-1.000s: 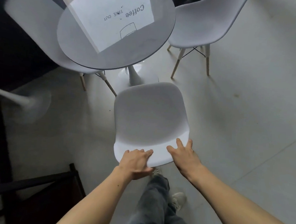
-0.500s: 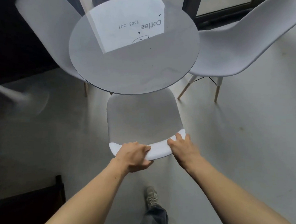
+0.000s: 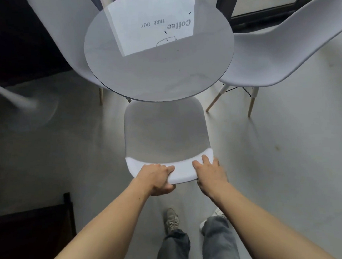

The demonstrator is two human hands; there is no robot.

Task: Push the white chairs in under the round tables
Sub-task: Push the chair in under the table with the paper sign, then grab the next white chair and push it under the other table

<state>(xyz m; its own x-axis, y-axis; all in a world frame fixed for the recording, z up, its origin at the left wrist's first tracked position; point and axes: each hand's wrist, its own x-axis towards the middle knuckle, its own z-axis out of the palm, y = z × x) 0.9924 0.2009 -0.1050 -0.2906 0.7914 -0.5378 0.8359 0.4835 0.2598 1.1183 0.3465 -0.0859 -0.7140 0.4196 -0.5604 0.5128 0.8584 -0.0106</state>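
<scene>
**Chair at table, both hands on backrest**

White moulded plastic chair (image 3: 166,133): seat end tucked under round grey glossy table (image 3: 157,76), long axis pointing at the table. Left hand (image 3: 156,178) and right hand (image 3: 210,172) clenched on backrest top edge.

Smooth matt white plastic chair (image 3: 165,137) under my hands, glossy reflective round table top (image 3: 157,72), pale wooden chair legs (image 3: 251,104), smooth grey concrete floor (image 3: 284,156).

pale grey floor (image 3: 283,176), dark window frame (image 3: 253,16)
</scene>
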